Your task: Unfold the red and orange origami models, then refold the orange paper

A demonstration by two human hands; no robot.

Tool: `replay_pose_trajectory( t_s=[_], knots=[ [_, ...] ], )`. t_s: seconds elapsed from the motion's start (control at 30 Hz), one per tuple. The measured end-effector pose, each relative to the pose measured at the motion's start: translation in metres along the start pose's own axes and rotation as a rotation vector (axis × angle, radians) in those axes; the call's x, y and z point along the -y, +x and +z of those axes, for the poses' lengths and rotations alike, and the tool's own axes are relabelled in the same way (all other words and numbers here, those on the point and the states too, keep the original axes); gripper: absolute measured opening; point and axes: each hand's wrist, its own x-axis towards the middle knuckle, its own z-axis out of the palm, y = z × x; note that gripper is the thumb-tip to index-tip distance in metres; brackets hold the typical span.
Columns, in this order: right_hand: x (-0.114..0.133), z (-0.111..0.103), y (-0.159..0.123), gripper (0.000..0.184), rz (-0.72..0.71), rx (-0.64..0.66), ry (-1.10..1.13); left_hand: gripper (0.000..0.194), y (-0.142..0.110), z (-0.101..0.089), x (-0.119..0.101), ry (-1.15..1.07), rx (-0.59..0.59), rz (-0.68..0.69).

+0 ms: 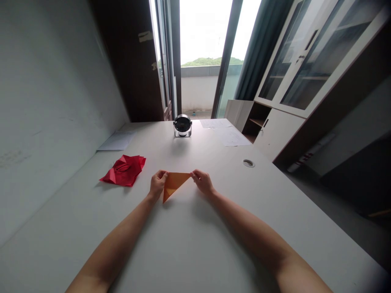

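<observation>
The orange paper [176, 181], a triangle, is stretched between the hands on the near side of the fan [182, 125], its top edge crosswise, its longest edge slanting. The left hand [157, 182] pinches one upper corner, the right hand [202, 180] the other; neither is nearer. Both forearms [122, 232] angle inward toward the fan.

Arms [120, 238] stretched forward; left hand [158, 182], right hand [203, 182] both pinching.

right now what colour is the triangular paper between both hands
Orange triangular paper, shown in the head view.
</observation>
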Motion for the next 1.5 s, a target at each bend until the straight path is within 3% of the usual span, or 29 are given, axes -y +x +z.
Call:
replay_pose_trajectory(
  t_s=[0.33,0.63,1.0,1.5],
  knots=[
    [0.002,-0.001,0.001,0.040,0.052,-0.017,0.081,0.035,0.001,0.000,0.000,-0.006,0.040,-0.034],
    [-0.002,0.000,0.003,0.039,0.082,-0.069,0.109,0.033,0.005,-0.001,-0.002,0.131,0.325,-0.074],
    [0.006,0.002,0.000,0.029,-0.014,0.088,0.151,0.031,0.007,-0.005,-0.005,-0.117,0.281,-0.206],
    [0.015,-0.001,-0.001,0.030,-0.060,0.192,0.150,0.032,0.003,-0.002,-0.006,-0.117,0.326,-0.198]
  ],
)
